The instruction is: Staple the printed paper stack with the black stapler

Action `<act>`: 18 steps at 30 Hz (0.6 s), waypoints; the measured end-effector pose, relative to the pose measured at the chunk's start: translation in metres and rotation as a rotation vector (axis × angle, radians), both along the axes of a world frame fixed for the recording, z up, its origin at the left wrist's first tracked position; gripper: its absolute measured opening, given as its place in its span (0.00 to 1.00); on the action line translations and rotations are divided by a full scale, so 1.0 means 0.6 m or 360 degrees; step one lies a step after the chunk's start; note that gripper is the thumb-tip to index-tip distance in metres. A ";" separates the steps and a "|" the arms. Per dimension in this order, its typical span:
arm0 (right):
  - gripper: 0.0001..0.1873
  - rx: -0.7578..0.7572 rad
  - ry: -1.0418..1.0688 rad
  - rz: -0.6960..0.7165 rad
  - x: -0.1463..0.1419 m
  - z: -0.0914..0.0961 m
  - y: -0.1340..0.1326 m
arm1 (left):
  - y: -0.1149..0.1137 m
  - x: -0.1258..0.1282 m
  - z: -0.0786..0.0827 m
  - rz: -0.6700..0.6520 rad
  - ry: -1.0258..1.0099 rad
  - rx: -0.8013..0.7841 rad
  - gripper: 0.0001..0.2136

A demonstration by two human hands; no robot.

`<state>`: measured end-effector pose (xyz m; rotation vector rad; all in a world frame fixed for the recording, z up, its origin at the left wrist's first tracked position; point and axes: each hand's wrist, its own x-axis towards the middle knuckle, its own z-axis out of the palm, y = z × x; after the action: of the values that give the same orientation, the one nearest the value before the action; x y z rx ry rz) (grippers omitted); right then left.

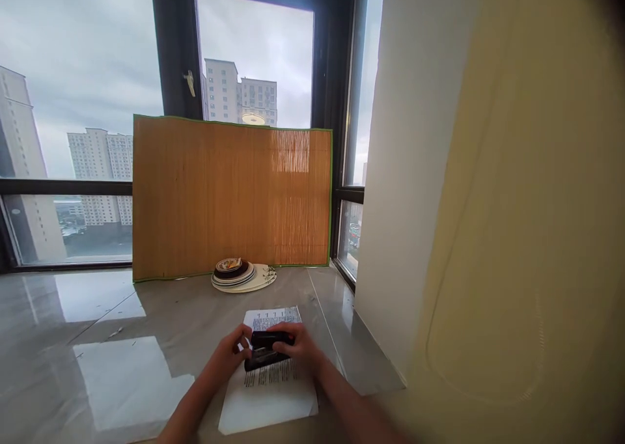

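Both my hands hold a small black device, apparently a stapler (pixel 266 349), just above a printed sheet of paper (pixel 271 392) lying on the glossy floor. My left hand (pixel 229 353) grips its left end with curled fingers. My right hand (pixel 297 343) wraps over the top and right end. The device sits across the middle of the page, over the printed text.
A stack of plates (pixel 241 276) rests on the floor in front of a bamboo mat (pixel 229 196) leaning against the window. A white wall corner (pixel 390 235) and a yellowish surface (pixel 527 235) stand close on the right. Open floor lies to the left.
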<state>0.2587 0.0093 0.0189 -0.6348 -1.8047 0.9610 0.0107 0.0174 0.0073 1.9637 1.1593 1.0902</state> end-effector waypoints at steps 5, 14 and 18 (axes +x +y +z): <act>0.22 -0.0162 0.0348 -0.0398 0.030 0.001 0.013 | -0.009 -0.003 0.013 0.0114 0.0109 0.0123 0.09; 0.18 -0.0010 -0.0134 -0.0823 0.232 -0.010 0.062 | -0.018 0.009 0.009 0.0109 0.0497 0.0376 0.13; 0.18 0.0010 -0.0337 -0.0753 0.263 -0.010 0.085 | -0.023 0.023 0.011 0.0063 0.0691 0.0490 0.12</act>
<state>0.4165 0.0600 0.0128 -1.1328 -1.7219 0.5834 0.0244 0.0035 0.0139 2.5171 1.3142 0.9293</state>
